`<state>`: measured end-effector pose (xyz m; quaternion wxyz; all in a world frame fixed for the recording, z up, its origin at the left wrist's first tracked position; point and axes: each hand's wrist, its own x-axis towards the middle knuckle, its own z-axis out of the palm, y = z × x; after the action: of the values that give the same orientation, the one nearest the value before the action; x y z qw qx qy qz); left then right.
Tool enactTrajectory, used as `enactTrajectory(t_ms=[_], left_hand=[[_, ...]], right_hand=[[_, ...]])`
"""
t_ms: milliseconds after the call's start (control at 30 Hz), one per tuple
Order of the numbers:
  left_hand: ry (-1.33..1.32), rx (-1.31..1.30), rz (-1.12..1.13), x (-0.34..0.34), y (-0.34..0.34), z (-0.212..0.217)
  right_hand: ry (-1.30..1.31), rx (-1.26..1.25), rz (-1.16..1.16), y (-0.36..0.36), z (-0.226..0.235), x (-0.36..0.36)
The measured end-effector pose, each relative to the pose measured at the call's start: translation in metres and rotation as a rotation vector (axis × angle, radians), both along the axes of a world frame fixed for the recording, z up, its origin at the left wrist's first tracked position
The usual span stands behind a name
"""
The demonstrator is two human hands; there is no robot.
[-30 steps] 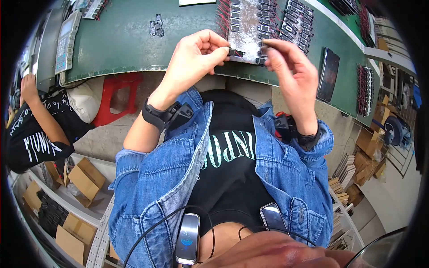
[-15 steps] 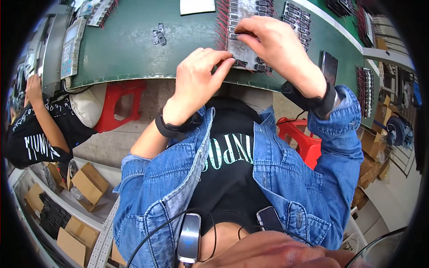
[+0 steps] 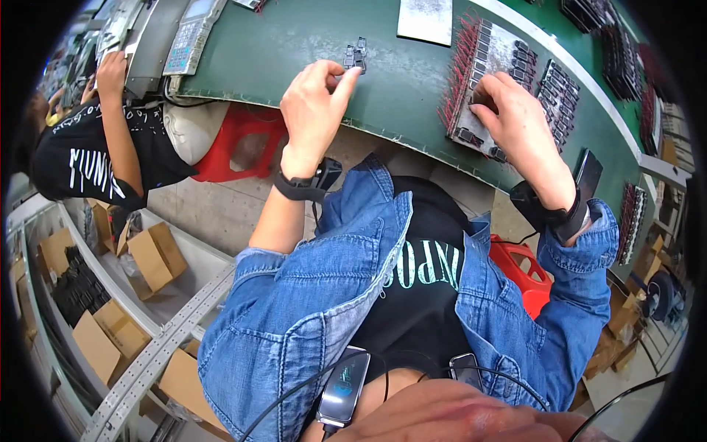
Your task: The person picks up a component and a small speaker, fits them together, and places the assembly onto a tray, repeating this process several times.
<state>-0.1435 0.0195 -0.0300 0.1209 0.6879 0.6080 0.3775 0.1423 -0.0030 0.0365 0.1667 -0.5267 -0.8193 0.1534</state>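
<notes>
My left hand is over the green bench, thumb and forefinger pinched beside a small cluster of dark parts; whether it grips one I cannot tell. My right hand rests palm down on a grey tray lined with rows of small black components with red leads, fingertips pressing on the parts near its front edge. Both wrists wear black straps, and blue denim sleeves cover my arms.
Another person in a black shirt works at the bench to my left by a grey keypad device. More component trays lie far right. A red stool stands under the bench. Cardboard boxes sit on the floor left.
My left hand left the tray and swung left to the small dark parts. My right hand shifted right and settled flat onto the tray, which now lies on the bench.
</notes>
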Motion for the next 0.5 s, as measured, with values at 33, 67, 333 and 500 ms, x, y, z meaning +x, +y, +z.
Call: enactTrajectory(t_ms=[33,67,333,500], left_hand=[[0.073,0.003,0.008,0.003,0.001,-0.004],[0.145,0.004,0.014,0.008,0.002,-0.005],[0.252,0.140,-0.008,0.010,0.018,-0.019],[0.062,0.062,-0.086,0.016,0.006,-0.005]], right_hand=[[-0.025,0.003,0.002,-0.001,0.001,-0.001],[-0.027,0.002,0.005,-0.001,0.001,-0.003],[-0.002,0.050,-0.040,-0.002,-0.005,-0.005],[0.068,0.024,-0.071,-0.002,-0.007,-0.005]])
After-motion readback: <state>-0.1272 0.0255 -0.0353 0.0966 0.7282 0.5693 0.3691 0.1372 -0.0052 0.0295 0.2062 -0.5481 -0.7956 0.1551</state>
